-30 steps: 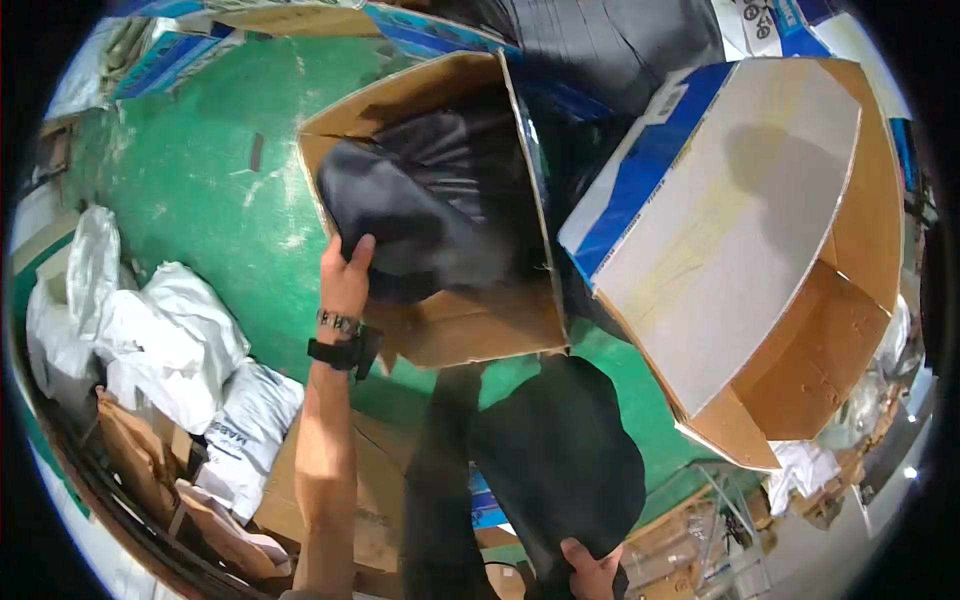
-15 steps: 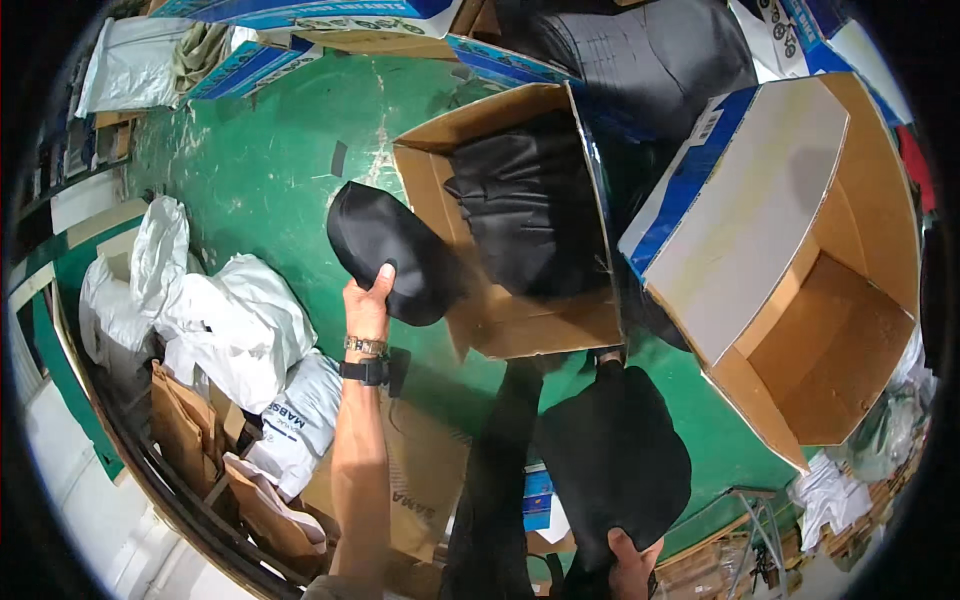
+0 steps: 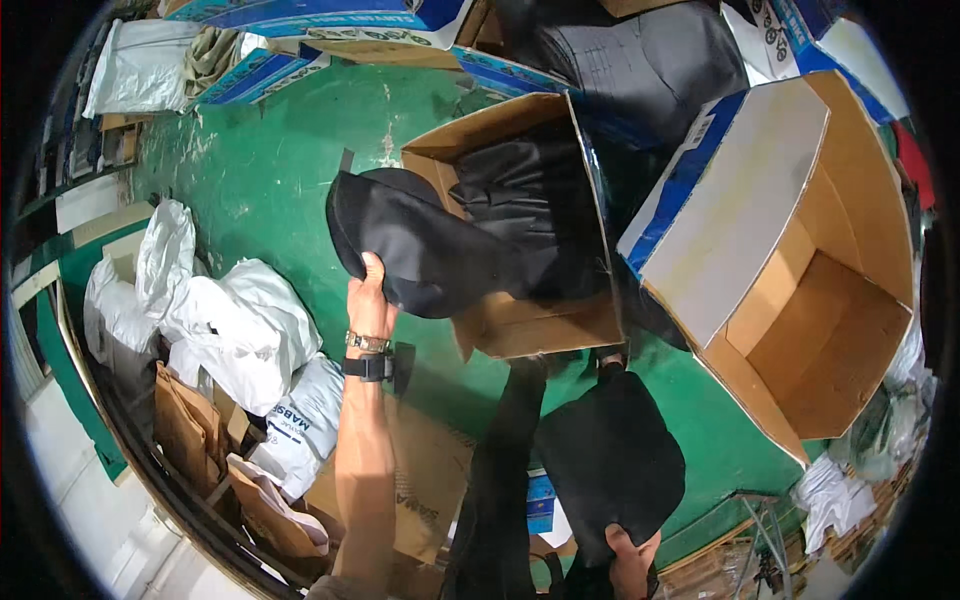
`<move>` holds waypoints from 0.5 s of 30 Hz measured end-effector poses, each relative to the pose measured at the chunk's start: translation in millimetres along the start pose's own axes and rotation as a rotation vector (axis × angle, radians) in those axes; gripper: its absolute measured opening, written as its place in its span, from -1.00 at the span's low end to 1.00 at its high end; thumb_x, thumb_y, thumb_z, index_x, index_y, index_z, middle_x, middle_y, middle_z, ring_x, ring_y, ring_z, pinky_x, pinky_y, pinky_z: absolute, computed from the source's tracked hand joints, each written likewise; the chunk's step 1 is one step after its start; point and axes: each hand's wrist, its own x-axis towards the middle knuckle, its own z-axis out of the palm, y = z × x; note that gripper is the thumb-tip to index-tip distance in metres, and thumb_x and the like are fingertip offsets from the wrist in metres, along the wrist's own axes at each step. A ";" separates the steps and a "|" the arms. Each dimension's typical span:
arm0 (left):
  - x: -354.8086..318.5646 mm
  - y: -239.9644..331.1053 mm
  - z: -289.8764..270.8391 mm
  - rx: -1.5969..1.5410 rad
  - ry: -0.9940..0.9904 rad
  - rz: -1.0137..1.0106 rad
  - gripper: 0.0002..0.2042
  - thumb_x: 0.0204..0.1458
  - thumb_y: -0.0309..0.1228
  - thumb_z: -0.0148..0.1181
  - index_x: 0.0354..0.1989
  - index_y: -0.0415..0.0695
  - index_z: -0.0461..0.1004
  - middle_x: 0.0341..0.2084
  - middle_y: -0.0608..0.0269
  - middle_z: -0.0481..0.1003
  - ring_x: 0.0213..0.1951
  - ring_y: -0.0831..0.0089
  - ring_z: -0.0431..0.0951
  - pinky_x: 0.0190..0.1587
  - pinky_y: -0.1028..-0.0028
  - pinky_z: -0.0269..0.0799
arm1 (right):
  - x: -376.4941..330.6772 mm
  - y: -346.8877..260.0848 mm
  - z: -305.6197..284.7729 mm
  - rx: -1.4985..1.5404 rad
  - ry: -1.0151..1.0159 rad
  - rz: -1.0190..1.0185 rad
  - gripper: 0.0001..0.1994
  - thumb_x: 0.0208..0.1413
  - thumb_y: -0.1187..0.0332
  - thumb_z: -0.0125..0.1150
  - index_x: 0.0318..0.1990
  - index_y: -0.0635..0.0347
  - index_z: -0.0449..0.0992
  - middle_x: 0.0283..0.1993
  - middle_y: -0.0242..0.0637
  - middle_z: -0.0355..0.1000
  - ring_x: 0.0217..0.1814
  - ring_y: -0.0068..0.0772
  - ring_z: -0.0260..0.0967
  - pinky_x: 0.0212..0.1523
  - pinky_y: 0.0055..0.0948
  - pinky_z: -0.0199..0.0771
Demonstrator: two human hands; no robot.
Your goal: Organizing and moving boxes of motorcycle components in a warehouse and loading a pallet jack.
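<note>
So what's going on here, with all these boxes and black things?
A person stands over a green floor crowded with cardboard boxes. Their left hand grips a black padded cover at the rim of an open cardboard box that holds more black pieces. Their right hand holds a second black cover low by their body. A larger empty box lies on its side to the right, and white plastic bags are piled on the left.
</note>
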 end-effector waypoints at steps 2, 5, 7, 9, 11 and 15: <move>-4.6 6.3 10.8 -0.013 -0.023 0.023 -0.51 0.14 -0.20 0.15 0.03 -0.37 0.23 -0.05 -0.06 0.42 -0.04 0.20 0.49 -0.01 0.18 0.49 | 0.6 6.5 -13.0 -0.049 -0.030 -0.023 -0.39 -0.13 0.49 0.31 0.15 0.35 0.26 0.01 -0.23 0.34 -0.05 -0.34 0.30 -0.01 -0.39 0.31; -6.0 8.4 19.8 -0.043 -0.050 0.039 -0.52 0.14 -0.19 0.15 -0.01 -0.40 0.25 -0.06 -0.07 0.42 -0.06 0.21 0.51 -0.03 0.20 0.50 | 2.0 11.6 -23.5 -0.114 -0.064 -0.051 -0.42 -0.06 0.43 0.37 0.13 0.34 0.29 0.02 -0.25 0.35 -0.04 -0.39 0.29 -0.05 -0.42 0.32; -3.6 11.6 19.4 -0.005 -0.057 0.055 -0.50 0.15 -0.15 0.13 -0.04 -0.42 0.27 -0.08 -0.04 0.44 -0.10 0.22 0.53 -0.07 0.24 0.53 | 2.2 7.3 -20.5 -0.124 -0.075 -0.054 -0.44 -0.07 0.42 0.37 0.11 0.35 0.31 0.00 -0.26 0.35 -0.05 -0.40 0.29 -0.05 -0.43 0.32; 10.2 12.9 0.0 0.054 -0.039 0.036 -0.48 0.16 -0.12 0.11 -0.06 -0.47 0.26 -0.14 -0.02 0.47 -0.20 0.24 0.57 -0.16 0.33 0.55 | -2.0 -5.0 -9.1 -0.118 -0.091 -0.055 -0.47 -0.05 0.40 0.36 0.09 0.34 0.33 -0.02 -0.27 0.37 -0.04 -0.42 0.30 -0.06 -0.43 0.32; 23.1 10.9 -9.2 0.541 0.056 -0.204 -0.58 0.20 -0.18 0.06 0.01 -0.32 0.32 -0.10 0.07 0.47 -0.17 0.28 0.56 -0.16 0.33 0.54 | -2.0 8.7 -7.7 -0.093 -0.006 -0.105 -0.43 -0.12 0.47 0.30 0.12 0.34 0.28 -0.02 -0.24 0.36 -0.06 -0.38 0.30 -0.03 -0.41 0.33; 16.6 4.1 -2.4 0.232 -0.108 0.041 -0.70 0.10 -0.49 0.09 -0.01 -0.38 0.40 -0.17 0.13 0.51 -0.26 0.37 0.54 -0.13 0.40 0.47 | 2.2 14.6 -17.3 -0.019 0.055 -0.079 -0.40 -0.18 0.52 0.24 0.13 0.35 0.24 -0.01 -0.21 0.34 -0.08 -0.37 0.31 -0.01 -0.40 0.34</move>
